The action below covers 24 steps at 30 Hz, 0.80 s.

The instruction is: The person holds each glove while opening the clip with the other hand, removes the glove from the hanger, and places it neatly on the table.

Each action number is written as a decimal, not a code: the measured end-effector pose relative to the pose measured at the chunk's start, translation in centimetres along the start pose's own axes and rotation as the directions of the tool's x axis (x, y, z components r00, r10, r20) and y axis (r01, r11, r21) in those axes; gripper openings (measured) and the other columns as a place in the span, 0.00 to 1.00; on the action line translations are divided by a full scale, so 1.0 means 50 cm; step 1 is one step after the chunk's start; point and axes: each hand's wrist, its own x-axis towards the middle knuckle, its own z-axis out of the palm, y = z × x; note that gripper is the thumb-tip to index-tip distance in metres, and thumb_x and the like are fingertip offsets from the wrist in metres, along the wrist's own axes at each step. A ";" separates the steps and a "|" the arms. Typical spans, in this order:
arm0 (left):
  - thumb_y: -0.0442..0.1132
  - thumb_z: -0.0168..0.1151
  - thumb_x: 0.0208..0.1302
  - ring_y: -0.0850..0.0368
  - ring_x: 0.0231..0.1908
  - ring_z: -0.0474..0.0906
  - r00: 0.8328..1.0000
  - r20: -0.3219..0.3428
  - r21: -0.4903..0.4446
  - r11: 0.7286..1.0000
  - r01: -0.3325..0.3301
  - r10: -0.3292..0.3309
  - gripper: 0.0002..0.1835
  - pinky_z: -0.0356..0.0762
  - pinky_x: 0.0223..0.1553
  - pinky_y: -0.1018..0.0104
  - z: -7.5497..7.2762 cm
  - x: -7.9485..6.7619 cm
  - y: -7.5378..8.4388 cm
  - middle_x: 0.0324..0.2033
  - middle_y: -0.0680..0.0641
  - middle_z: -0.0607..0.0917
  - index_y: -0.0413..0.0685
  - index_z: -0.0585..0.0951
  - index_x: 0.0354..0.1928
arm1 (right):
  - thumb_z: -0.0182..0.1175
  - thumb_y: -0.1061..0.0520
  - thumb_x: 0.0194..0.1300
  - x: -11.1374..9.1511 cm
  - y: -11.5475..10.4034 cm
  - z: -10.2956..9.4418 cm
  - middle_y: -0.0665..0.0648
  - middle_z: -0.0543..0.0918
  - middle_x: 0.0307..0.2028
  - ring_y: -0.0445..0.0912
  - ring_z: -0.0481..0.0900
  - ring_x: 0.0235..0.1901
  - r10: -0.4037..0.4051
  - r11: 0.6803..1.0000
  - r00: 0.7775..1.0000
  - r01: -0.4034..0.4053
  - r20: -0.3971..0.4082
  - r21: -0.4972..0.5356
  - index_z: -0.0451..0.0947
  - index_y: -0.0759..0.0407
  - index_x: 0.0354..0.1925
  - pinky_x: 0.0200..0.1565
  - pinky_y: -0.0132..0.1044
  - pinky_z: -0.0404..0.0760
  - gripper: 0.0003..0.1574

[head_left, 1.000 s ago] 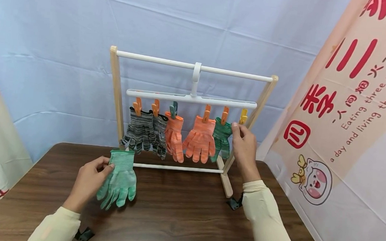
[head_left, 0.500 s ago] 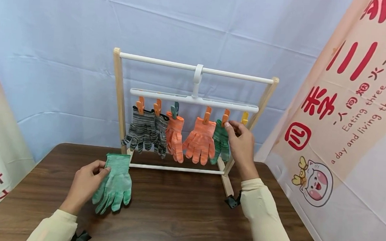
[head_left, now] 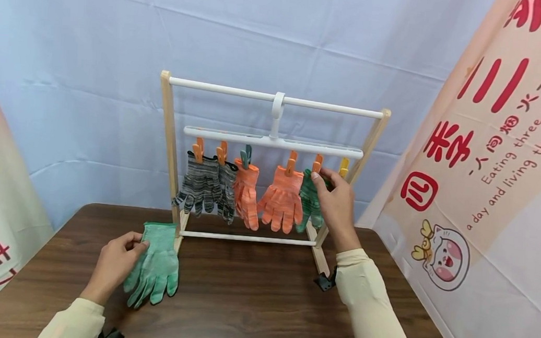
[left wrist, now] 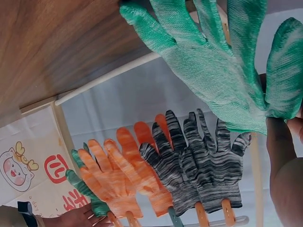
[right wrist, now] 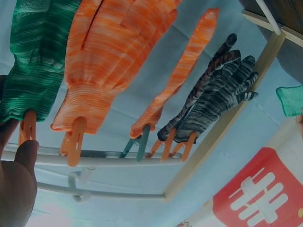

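I am finding left hand (head_left: pixel 115 261) pinching near-left glove (head_left: pixel 157 263), likely light, limp, best held by cuff (head_left: pixel 160 229); right hand (head_left: pixel 338 205), grip unclear.

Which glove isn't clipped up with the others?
The light green glove in the left hand; the other gloves all hang from clothespins under the white hanger.

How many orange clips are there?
4. First clip on the left grey glove, second clip on the right grey glove, third clip on the right orange glove, fourth clip on the hanging green glove. None looks hidden.
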 end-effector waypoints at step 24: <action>0.53 0.46 0.68 0.46 0.41 0.72 0.993 0.066 -0.006 0.995 0.101 -0.100 0.25 0.68 0.32 0.61 0.002 0.005 -0.060 0.47 0.37 0.76 0.39 0.72 0.54 | 0.56 0.41 0.62 0.000 0.002 0.006 0.56 0.79 0.48 0.46 0.76 0.45 -0.001 1.000 1.000 0.002 0.020 -0.016 0.73 0.57 0.56 0.44 0.44 0.74 0.30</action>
